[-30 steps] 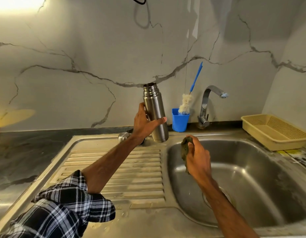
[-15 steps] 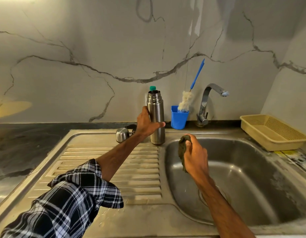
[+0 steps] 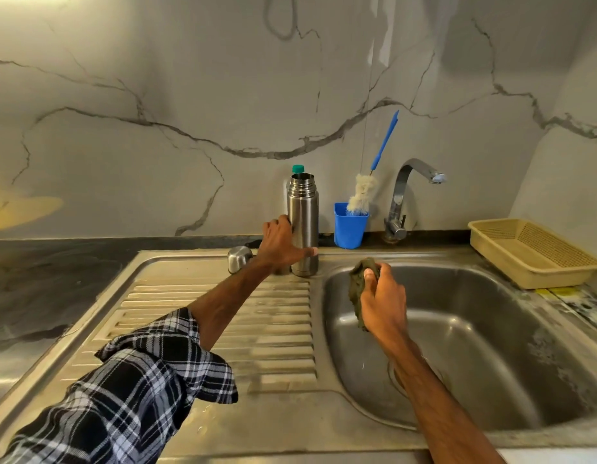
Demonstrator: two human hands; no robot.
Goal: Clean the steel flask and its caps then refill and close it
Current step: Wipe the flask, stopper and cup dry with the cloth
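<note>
The steel flask (image 3: pixel 303 222) stands upright and uncapped at the back of the drainboard, beside the basin. My left hand (image 3: pixel 281 244) grips its lower body, thumb across the front. A steel cap (image 3: pixel 239 258) lies just left of that hand. Another dark piece behind my hand is mostly hidden. My right hand (image 3: pixel 383 296) holds a dark green scrub pad (image 3: pixel 358 286) over the left part of the sink basin (image 3: pixel 484 333).
A green-capped bottle top (image 3: pixel 298 168) shows behind the flask. A blue cup (image 3: pixel 350 226) with a bottle brush (image 3: pixel 363 192) stands by the tap (image 3: pixel 407 195). A yellow basket (image 3: pixel 531 251) sits at the right. The ribbed drainboard (image 3: pixel 216 316) lies left of the basin.
My left hand lowered the flask from mid-air and set it upright on the drainboard's back edge. My right hand with the scrub pad stayed over the basin.
</note>
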